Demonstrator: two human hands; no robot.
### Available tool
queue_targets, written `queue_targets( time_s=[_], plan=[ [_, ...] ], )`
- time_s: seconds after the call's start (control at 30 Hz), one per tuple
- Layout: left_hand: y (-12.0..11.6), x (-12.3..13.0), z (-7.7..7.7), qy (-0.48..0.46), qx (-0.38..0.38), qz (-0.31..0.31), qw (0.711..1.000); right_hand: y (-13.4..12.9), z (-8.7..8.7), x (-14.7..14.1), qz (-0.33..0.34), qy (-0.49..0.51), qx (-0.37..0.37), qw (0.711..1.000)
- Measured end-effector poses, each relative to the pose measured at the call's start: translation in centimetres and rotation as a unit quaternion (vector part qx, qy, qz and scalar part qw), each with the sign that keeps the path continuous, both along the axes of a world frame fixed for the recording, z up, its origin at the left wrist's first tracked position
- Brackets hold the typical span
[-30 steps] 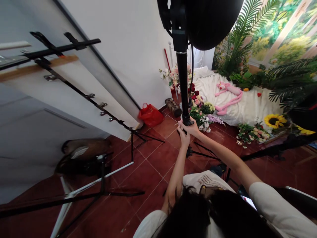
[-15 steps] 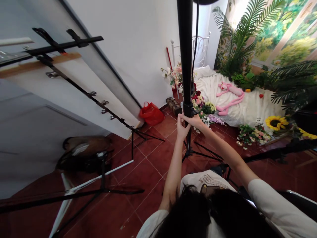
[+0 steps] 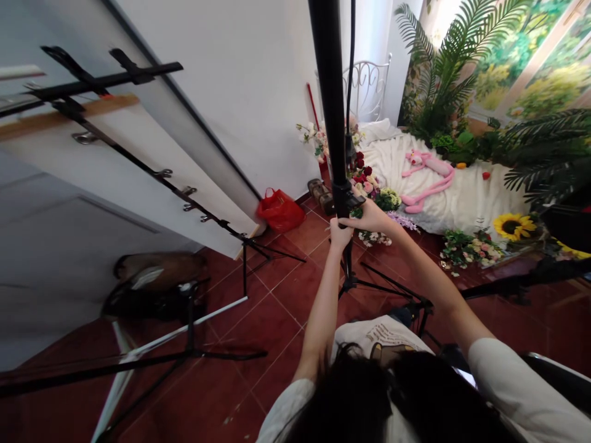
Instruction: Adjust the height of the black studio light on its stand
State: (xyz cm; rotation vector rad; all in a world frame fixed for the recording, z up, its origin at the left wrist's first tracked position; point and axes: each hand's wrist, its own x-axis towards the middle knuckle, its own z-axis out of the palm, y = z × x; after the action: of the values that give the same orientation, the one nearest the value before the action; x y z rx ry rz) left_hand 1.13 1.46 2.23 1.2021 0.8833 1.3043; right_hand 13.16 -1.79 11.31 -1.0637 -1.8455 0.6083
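right hand (image 3: 372, 216) reaches across with its fingers lying together against the black clamp collar (image 3: 345, 198) on a light stand pole (image 3: 329, 92), and the left hand (image 3: 340, 235) sits curled just below that collar, close against the pole, though i cannot tell how firmly either one grips. the pole rises tilted in the frame from its spread stand legs (image 3: 383, 284), and it looks stiff, smooth and fairly light, likely top-heavy if a lamp head is mounted above (so the collar seems the surest place to take hold, with the other hand steadying the tube lower down). compared with half a second ago, the right hand sits a little higher on the collar, the pole leans more, and the dark lamp rim has left the top of the view. beyond, on the red tile floor (image 3: 286, 307), lie a red plastic bag (image 3: 279, 210) and a small wooden box (image 3: 321, 195), then artificial flowers (image 3: 373, 197), a sunflower (image 3: 513, 226), a white blanket (image 3: 475, 197) with a pink plush toy (image 3: 427, 175), palm fronds (image 3: 443, 67) and a painted garden backdrop (image 3: 530, 55).
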Motion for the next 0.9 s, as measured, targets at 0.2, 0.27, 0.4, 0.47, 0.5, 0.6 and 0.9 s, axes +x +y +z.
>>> queue_targets(
  time_s=[0.2, 0.27, 0.4, 0.47, 0.5, 0.6, 0.9],
  plan=[
    [-0.8, -0.4, 1.3, 0.023, -0.021, -0.025, 0.999, -3.8, -6.6, 4.6, -0.067, -0.059, -0.023, 0.996],
    [-0.9, -0.4, 1.5, 0.026, -0.027, -0.027, 0.999, -5.4, -9.0, 4.0, -0.080, -0.060, -0.024, 0.995],
    [-0.9, -0.2, 1.3, 0.020, -0.020, -0.026, 0.999, -6.6, -12.0, 2.1, -0.098, -0.062, -0.022, 0.993],
    [-0.9, -0.2, 1.1, 0.020, -0.019, -0.025, 0.999, -6.3, -12.6, 1.7, -0.108, -0.063, -0.024, 0.992],
    [-0.9, -0.2, 1.0, 0.020, -0.020, -0.024, 0.999, -6.0, -12.8, 1.7, -0.111, -0.060, -0.026, 0.992],
    [-0.8, -0.2, 1.0, 0.017, -0.021, -0.027, 0.999, -4.9, -13.2, 1.7, -0.117, -0.033, -0.044, 0.992],
    [-0.9, -0.2, 0.9, 0.029, -0.026, -0.039, 0.998, -1.6, -11.9, -0.6, -0.151, 0.228, -0.178, 0.945]
  ],
)
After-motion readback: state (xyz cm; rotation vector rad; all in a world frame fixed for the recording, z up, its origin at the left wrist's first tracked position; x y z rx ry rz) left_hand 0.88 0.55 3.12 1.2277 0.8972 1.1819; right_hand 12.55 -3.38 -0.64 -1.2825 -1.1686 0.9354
